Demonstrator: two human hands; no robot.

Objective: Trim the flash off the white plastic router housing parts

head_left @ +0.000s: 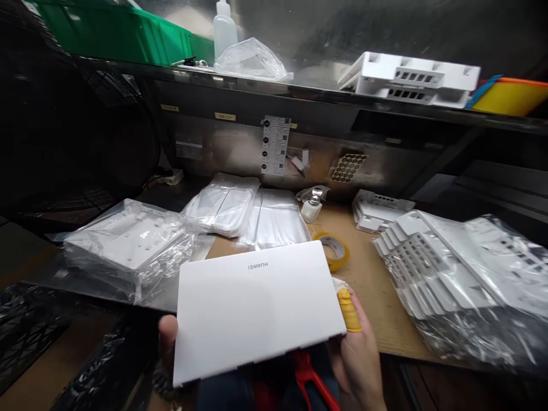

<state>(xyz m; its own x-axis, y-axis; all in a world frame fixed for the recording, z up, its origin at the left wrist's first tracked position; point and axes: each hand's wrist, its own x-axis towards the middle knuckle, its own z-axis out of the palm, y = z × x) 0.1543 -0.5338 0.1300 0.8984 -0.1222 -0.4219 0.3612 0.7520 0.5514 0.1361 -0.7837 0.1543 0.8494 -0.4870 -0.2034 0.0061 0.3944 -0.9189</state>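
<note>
A flat white plastic cover [257,314] with upside-down HUAWEI lettering is held up between my hands, above the table's front edge. At its left edge is my left hand [168,337], its thumb showing and the other fingers hidden behind the cover. My right hand [357,354] grips the right edge, with a yellow wrap on a finger and something white at that fingertip. Below the cover, red handles of a tool [314,382] show near my lap.
Bagged white parts [128,234] lie left, more bagged parts [462,268] right. Clear bags [274,220], a small bottle [311,208] and yellow tape [331,251] sit behind the cover. A shelf [317,94] overhead holds a green bin [120,34] and white housings [417,80].
</note>
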